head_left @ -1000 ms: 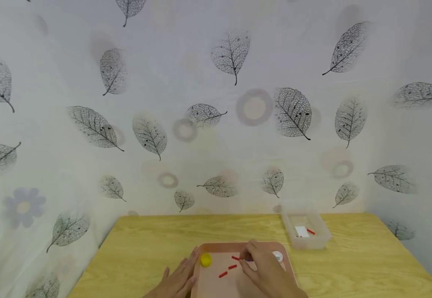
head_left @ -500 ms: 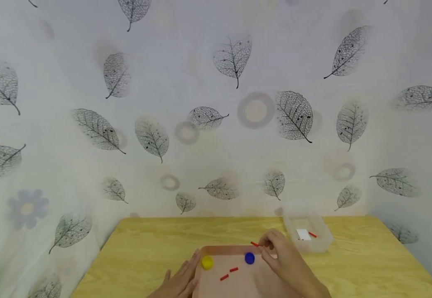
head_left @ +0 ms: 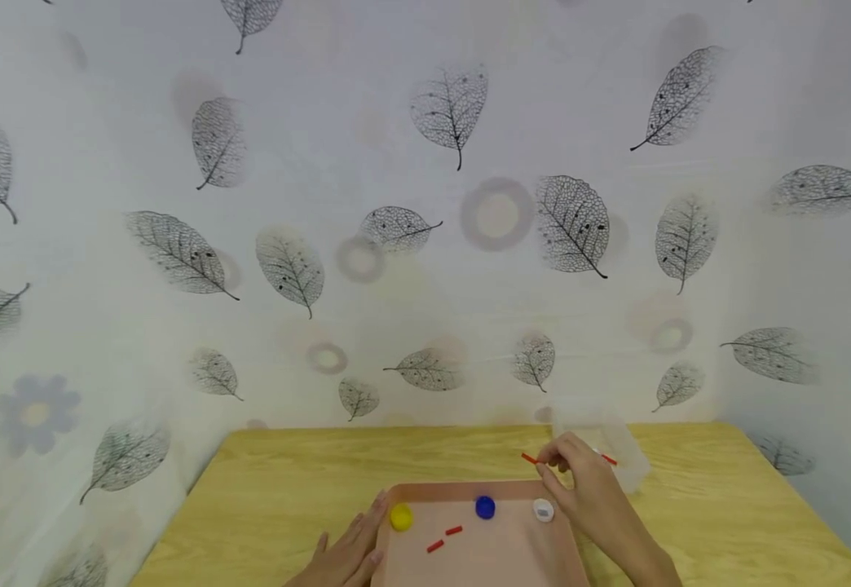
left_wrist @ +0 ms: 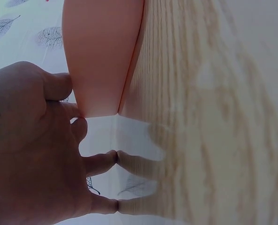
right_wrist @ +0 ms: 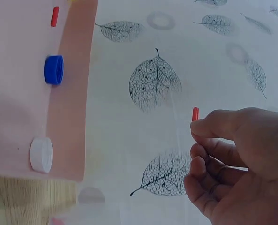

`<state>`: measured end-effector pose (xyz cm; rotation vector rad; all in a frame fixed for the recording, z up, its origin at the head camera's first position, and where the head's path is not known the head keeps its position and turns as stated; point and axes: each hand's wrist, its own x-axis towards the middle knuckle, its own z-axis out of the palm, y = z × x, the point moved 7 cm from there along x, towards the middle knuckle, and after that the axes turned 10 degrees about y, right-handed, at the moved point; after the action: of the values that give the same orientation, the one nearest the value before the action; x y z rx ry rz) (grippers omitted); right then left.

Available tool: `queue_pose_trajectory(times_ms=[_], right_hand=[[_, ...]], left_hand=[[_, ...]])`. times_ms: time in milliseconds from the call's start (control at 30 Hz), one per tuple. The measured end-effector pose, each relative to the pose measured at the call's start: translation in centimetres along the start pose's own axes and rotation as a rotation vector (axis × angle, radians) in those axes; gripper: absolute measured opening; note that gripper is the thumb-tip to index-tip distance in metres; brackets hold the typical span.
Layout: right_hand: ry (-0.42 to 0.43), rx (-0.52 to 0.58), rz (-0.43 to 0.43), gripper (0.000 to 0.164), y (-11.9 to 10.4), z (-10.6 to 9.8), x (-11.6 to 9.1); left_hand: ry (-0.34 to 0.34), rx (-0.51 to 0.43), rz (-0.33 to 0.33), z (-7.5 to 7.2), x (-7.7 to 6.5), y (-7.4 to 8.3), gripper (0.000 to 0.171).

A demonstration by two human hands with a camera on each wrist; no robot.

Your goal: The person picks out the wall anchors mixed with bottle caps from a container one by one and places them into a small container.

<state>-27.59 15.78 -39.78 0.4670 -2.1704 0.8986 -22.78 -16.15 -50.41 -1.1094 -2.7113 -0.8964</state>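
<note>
My right hand [head_left: 594, 501] pinches a short red stick [head_left: 529, 458] between thumb and fingertips, above the table past the tray's far right corner. The right wrist view shows the stick's end [right_wrist: 195, 114] poking out from the fingertips. My left hand [head_left: 345, 550] rests against the left side of the pink tray [head_left: 499, 558], its fingers extended; in the left wrist view the thumb side meets the tray's outer wall [left_wrist: 101, 56]. Inside the tray lie two red sticks [head_left: 444, 538], a yellow cap [head_left: 401, 516], a blue cap [head_left: 485, 507] and a white cap [head_left: 543, 510].
Behind my right hand, partly hidden by it, stands a translucent box [head_left: 637, 465] with a red stick [head_left: 609, 460] inside. The wood-grain table [head_left: 301, 456] runs back to a leaf-patterned sheet [head_left: 411, 310].
My right hand has picked a red stick out of the tray and carried it right and away, over the far rim toward the translucent box. The left hand has stayed at the tray.
</note>
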Motion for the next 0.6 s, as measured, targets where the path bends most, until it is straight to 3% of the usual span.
queue_pose_trajectory(times_ms=[33,100,233,333,600], right_hand=[[0.007,-0.007,0.001,0.028,0.3,-0.1,0.0],[0.021,-0.018,0.003,0.028,0.8,-0.5,0.1],[0.048,-0.042,0.018,0.028,1.7,-1.2,0.3],[0.080,-0.048,0.007,0.025,2.4,-1.8,0.4],[0.107,-0.093,0.045,0.020,4.4,-2.9,0.5]], left_hand=[[-0.014,-0.010,-0.077,0.1,0.1,-0.3,0.088],[-0.034,-0.019,-0.101,0.2,0.3,-0.3,0.092],[-0.065,-0.064,-0.309,0.5,0.7,-1.4,0.077],[-0.062,-0.090,-0.396,0.7,1.2,-2.4,0.065],[-0.068,-0.095,-0.434,1.3,1.6,-3.8,0.062]])
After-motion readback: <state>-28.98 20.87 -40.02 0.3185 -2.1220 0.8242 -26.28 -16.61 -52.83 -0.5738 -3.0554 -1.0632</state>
